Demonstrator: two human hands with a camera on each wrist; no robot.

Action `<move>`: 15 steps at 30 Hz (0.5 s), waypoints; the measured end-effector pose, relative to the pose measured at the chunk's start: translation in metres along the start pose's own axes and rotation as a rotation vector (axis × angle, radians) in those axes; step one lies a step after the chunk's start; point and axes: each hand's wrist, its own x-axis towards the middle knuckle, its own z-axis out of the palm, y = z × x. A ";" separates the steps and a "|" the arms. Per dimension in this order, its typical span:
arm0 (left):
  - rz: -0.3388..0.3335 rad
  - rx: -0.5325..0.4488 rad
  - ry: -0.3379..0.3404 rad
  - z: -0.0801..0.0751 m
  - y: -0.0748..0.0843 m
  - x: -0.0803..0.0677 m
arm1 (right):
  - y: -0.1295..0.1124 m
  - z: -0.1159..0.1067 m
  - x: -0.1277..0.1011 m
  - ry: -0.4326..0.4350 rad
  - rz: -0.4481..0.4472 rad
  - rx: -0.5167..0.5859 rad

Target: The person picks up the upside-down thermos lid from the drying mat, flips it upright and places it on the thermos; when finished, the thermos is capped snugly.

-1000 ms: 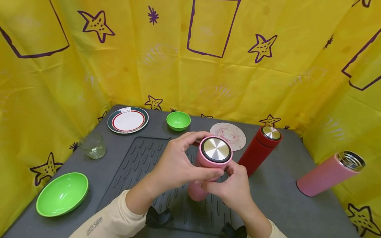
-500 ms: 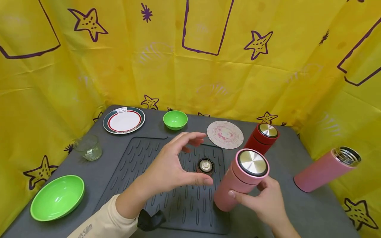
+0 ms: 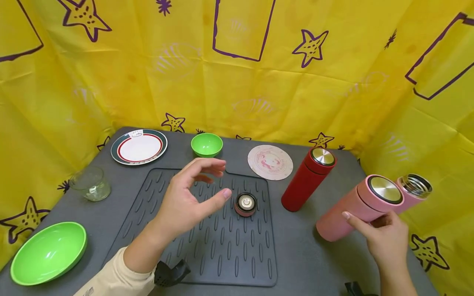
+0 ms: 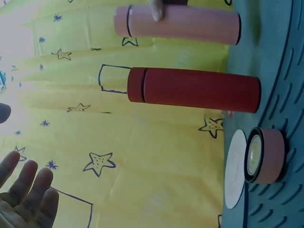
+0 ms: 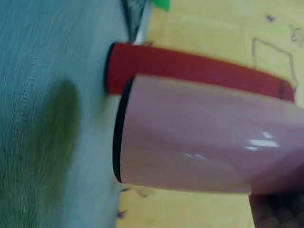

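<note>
Where held pink bottle [image 3: 349, 202] overlaps, open bottle [image 3: 414, 190] — mostly hidden, top showing

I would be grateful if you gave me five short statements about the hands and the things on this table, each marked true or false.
1. The right hand holds a lidded pink bottle. True.
2. The left hand grips the red bottle. False: it holds nothing, and the bottle stands apart from it.
3. A small pink lid lies on the dark mat. True.
4. Every bottle in view has its lid on. False: the other pink bottle, behind the held one, has an open mouth.
5. In the head view, the small green bowl sits between the plate and the round coaster. True.
</note>
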 end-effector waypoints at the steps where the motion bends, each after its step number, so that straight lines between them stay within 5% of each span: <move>1: -0.001 0.002 0.002 0.000 -0.001 0.000 | 0.002 0.002 0.006 0.006 0.038 0.000; 11: -0.029 0.033 -0.013 0.001 -0.007 -0.002 | 0.024 0.025 0.058 -0.056 0.212 -0.075; 15: -0.058 0.059 -0.028 0.000 -0.010 -0.003 | 0.031 0.033 0.067 -0.049 0.217 -0.064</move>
